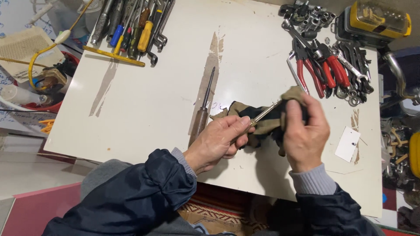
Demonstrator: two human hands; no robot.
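Observation:
My left hand [221, 140] grips the handle end of a thin metal screwdriver [265, 113], whose shaft runs up to the right. My right hand [306, 131] is closed on a tan and dark camouflage cloth [262, 122] wrapped around the shaft's far end. Both hands hover just above the white board [144, 100]. A second screwdriver with a brown wooden handle [202, 114] lies on the board just left of my left hand.
Several screwdrivers and wrenches [131, 28] lie at the board's top left. Red-handled pliers [319, 67], sockets and spanners crowd the top right, beside a yellow case [379, 19]. A white card [348, 143] lies at right. Cluttered wires sit far left.

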